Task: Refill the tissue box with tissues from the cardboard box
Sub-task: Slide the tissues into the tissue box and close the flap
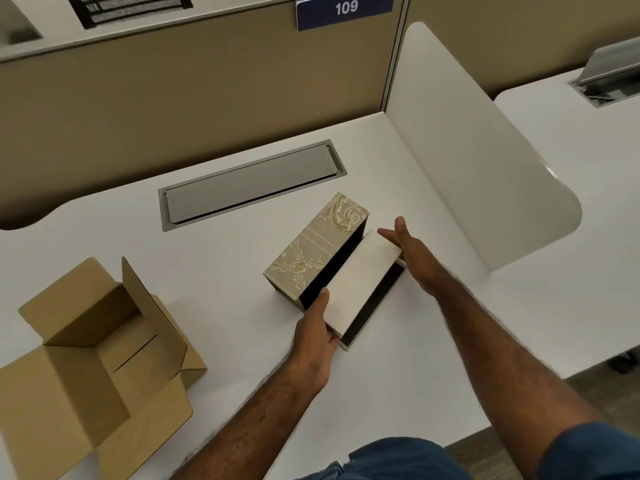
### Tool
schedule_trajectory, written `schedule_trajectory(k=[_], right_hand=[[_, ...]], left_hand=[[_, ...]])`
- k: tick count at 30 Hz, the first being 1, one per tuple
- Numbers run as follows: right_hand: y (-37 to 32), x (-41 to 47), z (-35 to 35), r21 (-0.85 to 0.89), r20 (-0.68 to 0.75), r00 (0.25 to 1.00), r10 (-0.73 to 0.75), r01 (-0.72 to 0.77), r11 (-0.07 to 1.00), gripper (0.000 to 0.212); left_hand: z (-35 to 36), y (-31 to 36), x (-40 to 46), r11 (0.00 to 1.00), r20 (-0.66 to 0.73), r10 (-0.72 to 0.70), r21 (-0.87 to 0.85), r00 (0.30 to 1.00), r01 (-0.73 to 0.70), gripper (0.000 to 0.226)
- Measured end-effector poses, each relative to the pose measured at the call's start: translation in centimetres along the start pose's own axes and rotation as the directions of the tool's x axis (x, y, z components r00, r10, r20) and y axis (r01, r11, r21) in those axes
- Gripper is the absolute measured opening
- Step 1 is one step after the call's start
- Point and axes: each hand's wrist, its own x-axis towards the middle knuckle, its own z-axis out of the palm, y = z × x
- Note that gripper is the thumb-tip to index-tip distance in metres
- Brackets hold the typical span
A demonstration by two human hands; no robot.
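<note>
White laminate covers the tabletop (pixel 225 258), which fills most of the view and is closed in by a tan fabric partition (pixel 180 98) at the back and a white rounded side divider (pixel 478 161) on the right. A blue sign (pixel 344 10) reading 109 sits on top of the partition. Set flush into the tabletop near the back is a long grey cable hatch (pixel 251 185), lid down, just beyond the work area.

At the left edge stands the cardboard box (pixel 97 358), flaps spread open; its inside looks bare from this angle. It lies well apart from the hands, with open tabletop between.

Near the middle, the tissue box (pixel 317 247), patterned in beige and gold, lies tipped on its side with its dark open interior facing right. A pale stack of tissues (pixel 360 282) sits at that opening, partly inside the dark frame.

Both forearms reach in from the bottom edge over blue clothing. The left hand (pixel 317 344) grips the near end of the tissues, thumb on top and fingers curled underneath, clamped on the stack. The right hand (pixel 412 254) is at the far end, fingers spread and extended, palm against the stack's edge rather than closed around it. Nothing stands between the hands and the tissue box.
</note>
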Motion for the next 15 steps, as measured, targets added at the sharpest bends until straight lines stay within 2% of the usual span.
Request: schedule_trajectory(k=[5, 8, 11, 13, 15], right_hand=[[0.0, 0.0, 0.5, -0.019, 0.023, 1.000, -0.001, 0.002, 1.000, 0.094], [0.0, 0.0, 0.5, -0.025, 0.004, 1.000, -0.019, 0.019, 1.000, 0.086], [0.1, -0.1, 0.4, -0.016, -0.044, 0.997, -0.060, 0.059, 0.998, 0.072], [0.5, -0.2, 0.3, -0.020, -0.087, 0.991, -0.097, 0.096, 0.995, 0.064], [1.2, -0.5, 0.3, -0.072, -0.131, 0.981, -0.144, 0.135, 0.988, 0.059]], left_hand=[[0.1, 0.4, 0.3, 1.000, -0.002, -0.015, -0.012, 1.000, 0.015, 0.021], [-0.4, 0.2, 0.4, 1.000, 0.005, -0.017, -0.013, 1.000, 0.017, 0.031], [-1.5, -0.2, 0.4, 0.999, -0.094, 0.003, 0.044, 0.996, 0.001, 0.049], [-2.6, -0.3, 0.2, 0.988, -0.211, 0.066, 0.147, 0.975, -0.035, 0.048], [-3.7, -0.2, 0.0, 0.947, -0.319, 0.253, 0.277, 0.914, -0.165, 0.042]])
